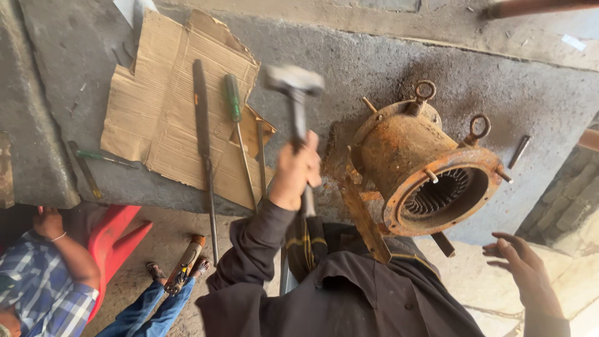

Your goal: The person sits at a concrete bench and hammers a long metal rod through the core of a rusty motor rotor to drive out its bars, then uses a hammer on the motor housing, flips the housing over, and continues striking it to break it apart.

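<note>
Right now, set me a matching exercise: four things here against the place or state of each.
1 hammer
2 green-handled screwdriver
3 rusty housing
4 right hand

A lying on the cardboard
B raised in the left hand
C open and empty
D on its side on the concrete slab

Pairs: 1-B, 2-A, 3-D, 4-C

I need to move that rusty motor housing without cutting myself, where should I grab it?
Probably by the two ring-shaped lifting eyes on the rusty motor housing's body, coming from the closed end. Avoid the open flange: studs stick out of it and the rim looks flaky.
</note>
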